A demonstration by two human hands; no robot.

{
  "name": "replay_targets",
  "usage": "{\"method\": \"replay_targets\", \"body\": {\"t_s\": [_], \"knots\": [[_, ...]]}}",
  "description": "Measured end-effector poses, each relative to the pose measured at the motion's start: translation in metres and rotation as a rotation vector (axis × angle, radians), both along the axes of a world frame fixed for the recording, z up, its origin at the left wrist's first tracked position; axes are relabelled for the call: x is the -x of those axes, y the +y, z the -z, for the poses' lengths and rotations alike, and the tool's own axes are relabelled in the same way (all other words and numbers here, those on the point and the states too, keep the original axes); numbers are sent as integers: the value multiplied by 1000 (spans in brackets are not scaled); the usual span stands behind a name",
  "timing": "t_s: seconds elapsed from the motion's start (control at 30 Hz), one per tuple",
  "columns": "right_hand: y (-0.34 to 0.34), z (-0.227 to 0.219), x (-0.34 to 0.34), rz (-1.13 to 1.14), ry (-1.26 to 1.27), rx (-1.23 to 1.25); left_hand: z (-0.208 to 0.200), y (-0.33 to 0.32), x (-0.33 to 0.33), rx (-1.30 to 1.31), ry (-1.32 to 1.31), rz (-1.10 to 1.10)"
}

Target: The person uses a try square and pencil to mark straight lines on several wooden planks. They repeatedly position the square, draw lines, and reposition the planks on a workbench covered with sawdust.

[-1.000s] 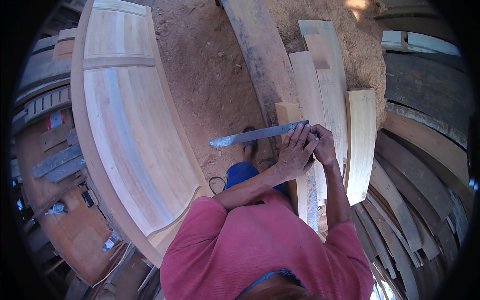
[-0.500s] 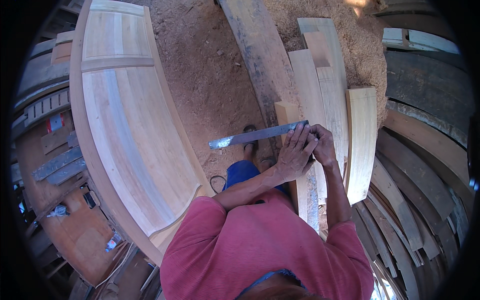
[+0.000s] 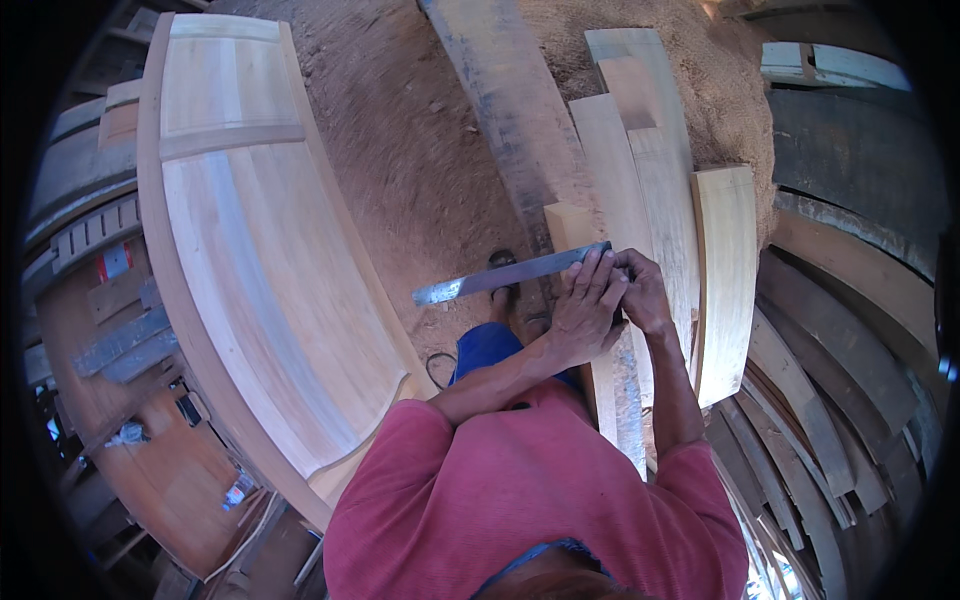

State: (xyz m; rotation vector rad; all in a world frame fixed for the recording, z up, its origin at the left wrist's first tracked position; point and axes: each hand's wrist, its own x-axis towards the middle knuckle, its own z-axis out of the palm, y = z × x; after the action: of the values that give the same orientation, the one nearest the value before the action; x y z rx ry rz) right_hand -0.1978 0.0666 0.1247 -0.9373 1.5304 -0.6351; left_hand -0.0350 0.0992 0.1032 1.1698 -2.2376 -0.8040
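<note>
A try square with a flat, worn metal blade [image 3: 500,275] lies across a narrow wooden piece [image 3: 570,226], its blade reaching out to the left beyond the wood. My left hand [image 3: 580,315] presses on the blade's right end, fingers laid over it and closed against the square. Right beside it, my right hand [image 3: 643,292] is curled with bent fingertips close to the blade's tip. Whatever those fingers pinch, if anything, is hidden. Most of the square's stock is covered by my hands.
A panelled wooden door [image 3: 260,230] lies to the left. Pale boards [image 3: 615,170] and a thick block [image 3: 725,280] rest around the long plank [image 3: 500,90]. Stacked planks [image 3: 835,350] line the right side. Sawdust [image 3: 725,110] covers ground at the back.
The view has shifted slightly. Both hands stay at the right end of the try square, with almost no movement against the wood.
</note>
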Motion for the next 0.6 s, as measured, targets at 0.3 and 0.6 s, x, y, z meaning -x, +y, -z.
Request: {"method": "replay_targets", "body": {"t_s": [0.3, 0.6], "knots": [[34, -11, 38, 144, 221, 188, -7, -3, -4, 5, -213, 89], [57, 4, 65, 375, 339, -27, -16, -6, -5, 5, -255, 114]]}}
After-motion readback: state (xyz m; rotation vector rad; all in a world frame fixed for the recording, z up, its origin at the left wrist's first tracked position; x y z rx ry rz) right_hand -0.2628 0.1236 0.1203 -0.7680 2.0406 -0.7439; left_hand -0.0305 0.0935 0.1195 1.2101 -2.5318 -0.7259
